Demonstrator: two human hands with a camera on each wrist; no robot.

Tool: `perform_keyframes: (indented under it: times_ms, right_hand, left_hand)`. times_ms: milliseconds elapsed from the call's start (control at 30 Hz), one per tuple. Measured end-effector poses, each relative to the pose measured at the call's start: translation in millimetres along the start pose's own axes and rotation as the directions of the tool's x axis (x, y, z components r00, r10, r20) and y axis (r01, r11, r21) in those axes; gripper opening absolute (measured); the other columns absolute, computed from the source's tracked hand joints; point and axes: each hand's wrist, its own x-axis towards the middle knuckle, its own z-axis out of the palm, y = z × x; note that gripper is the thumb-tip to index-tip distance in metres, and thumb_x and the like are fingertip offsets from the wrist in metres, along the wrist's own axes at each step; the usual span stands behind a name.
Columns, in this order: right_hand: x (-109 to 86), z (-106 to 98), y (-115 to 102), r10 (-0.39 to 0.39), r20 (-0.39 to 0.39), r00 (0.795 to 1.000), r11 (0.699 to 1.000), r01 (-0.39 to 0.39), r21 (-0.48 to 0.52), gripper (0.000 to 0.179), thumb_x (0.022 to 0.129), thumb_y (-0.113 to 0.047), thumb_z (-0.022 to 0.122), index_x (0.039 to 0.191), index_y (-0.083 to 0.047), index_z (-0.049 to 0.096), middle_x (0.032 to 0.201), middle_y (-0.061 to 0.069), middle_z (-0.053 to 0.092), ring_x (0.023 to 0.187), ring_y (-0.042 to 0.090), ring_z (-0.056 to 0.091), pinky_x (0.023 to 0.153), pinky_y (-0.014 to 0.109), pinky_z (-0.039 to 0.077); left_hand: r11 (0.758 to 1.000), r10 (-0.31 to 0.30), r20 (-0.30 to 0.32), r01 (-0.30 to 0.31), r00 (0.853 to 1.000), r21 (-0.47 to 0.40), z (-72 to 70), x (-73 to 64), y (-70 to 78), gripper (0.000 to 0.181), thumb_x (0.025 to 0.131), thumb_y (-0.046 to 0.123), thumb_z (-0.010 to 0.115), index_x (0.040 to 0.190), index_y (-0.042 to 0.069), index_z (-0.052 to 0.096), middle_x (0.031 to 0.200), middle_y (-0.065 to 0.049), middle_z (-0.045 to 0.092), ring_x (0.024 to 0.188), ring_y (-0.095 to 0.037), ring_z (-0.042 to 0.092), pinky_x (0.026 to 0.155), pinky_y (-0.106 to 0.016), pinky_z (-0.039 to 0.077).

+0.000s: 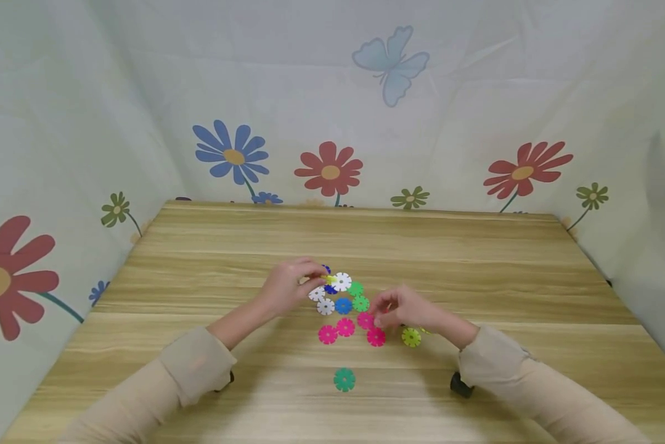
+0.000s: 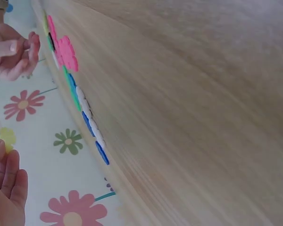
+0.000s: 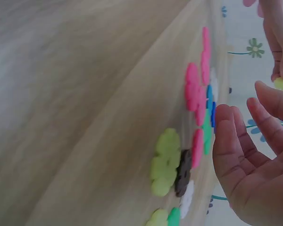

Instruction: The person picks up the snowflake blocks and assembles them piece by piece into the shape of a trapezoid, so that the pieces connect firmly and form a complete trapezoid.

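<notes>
My left hand [image 1: 289, 285] pinches a yellow notched disc [image 2: 7, 135] between thumb and fingers, held above the table. A white notched disc [image 1: 342, 282] is joined to it, seen edge-on in the left wrist view. My right hand [image 1: 405, 308] hovers over the pink discs with loosely bent fingers; in the right wrist view nothing lies between them. Below the hands, dark blue, white and green discs lie close together around a blue disc [image 1: 343, 306]. Nearer me are several pink discs [image 1: 346, 327], some overlapping.
A single teal disc [image 1: 344, 380] lies toward the front of the wooden table [image 1: 243, 240]. Right of the pink ones is a yellow-green disc [image 1: 412, 337], with a black disc [image 3: 183, 173] and others partly hidden by the right hand. A flower-printed cloth [image 1: 288, 80] hangs behind the table.
</notes>
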Motion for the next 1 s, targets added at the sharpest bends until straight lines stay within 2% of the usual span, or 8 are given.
perform_keyframes:
  times_ms: [100, 200, 333, 633, 733, 1000]
  right_hand:
    - [-0.6, 1, 6, -0.022, 0.042, 0.999, 0.998, 0.024, -0.052, 0.017, 0.077, -0.004, 0.064, 0.091, 0.006, 0.061, 0.073, 0.006, 0.059, 0.061, 0.012, 0.050, 0.052, 0.028, 0.048]
    - [-0.1, 2, 12, -0.055, 0.046, 0.997, 0.990, 0.061, -0.129, 0.014, 0.075, -0.004, 0.066, 0.085, 0.004, 0.062, 0.069, 0.004, 0.058, 0.060, 0.009, 0.049, 0.052, 0.022, 0.045]
    - [0.0, 7, 18, -0.071, 0.022, 0.997, 0.961, 0.075, -0.265, 0.014, 0.072, -0.007, 0.070, 0.082, -0.001, 0.063, 0.065, -0.001, 0.053, 0.058, 0.006, 0.045, 0.051, 0.018, 0.041]
    - [-2.6, 15, 16, -0.102, -0.012, 0.995, 0.897, 0.087, -0.434, 0.019, 0.068, -0.014, 0.074, 0.080, -0.007, 0.062, 0.063, -0.004, 0.048, 0.059, 0.005, 0.042, 0.054, 0.017, 0.038]
    - [-3.5, 16, 15, -0.112, -0.014, 0.994, 0.878, 0.092, -0.469, 0.019, 0.068, -0.015, 0.075, 0.079, -0.009, 0.061, 0.063, -0.005, 0.047, 0.059, 0.005, 0.041, 0.054, 0.017, 0.037]
    - [-4.6, 16, 15, -0.130, 0.003, 0.991, 0.870, 0.116, -0.479, 0.018, 0.067, -0.013, 0.074, 0.077, -0.009, 0.059, 0.063, -0.004, 0.046, 0.059, 0.006, 0.041, 0.053, 0.017, 0.036]
  left_hand:
    - [1.000, -0.005, 0.006, 0.005, 1.000, -0.005, -0.5, -1.6, -3.3, 0.008, 0.075, 0.009, 0.068, 0.083, 0.008, 0.068, 0.078, -0.001, 0.066, 0.069, -0.009, 0.060, 0.061, -0.024, 0.052]
    - [1.000, -0.022, 0.020, 0.023, 1.000, -0.005, -0.3, -3.0, -6.2, 0.007, 0.075, 0.009, 0.068, 0.083, 0.008, 0.068, 0.078, -0.001, 0.066, 0.070, -0.009, 0.060, 0.062, -0.024, 0.052]
    - [0.999, -0.036, 0.031, 0.036, 0.999, -0.001, 0.7, -4.5, -8.5, 0.008, 0.075, 0.009, 0.068, 0.083, 0.008, 0.068, 0.077, -0.001, 0.065, 0.070, -0.008, 0.059, 0.062, -0.022, 0.051]
    - [0.999, -0.033, 0.035, 0.033, 0.999, 0.010, 2.5, -5.9, -7.8, 0.009, 0.075, 0.010, 0.069, 0.083, 0.008, 0.068, 0.076, 0.000, 0.064, 0.069, -0.007, 0.057, 0.062, -0.017, 0.049]
    - [0.999, -0.038, 0.040, 0.038, 0.998, 0.016, 2.7, -5.9, -7.2, 0.009, 0.075, 0.010, 0.069, 0.083, 0.009, 0.068, 0.077, 0.000, 0.064, 0.069, -0.007, 0.058, 0.062, -0.015, 0.049]
    - [0.997, -0.077, 0.063, 0.075, 0.995, 0.028, 4.4, -8.0, -6.4, 0.008, 0.076, 0.012, 0.069, 0.084, 0.010, 0.069, 0.076, 0.002, 0.064, 0.070, -0.006, 0.057, 0.063, -0.016, 0.048]
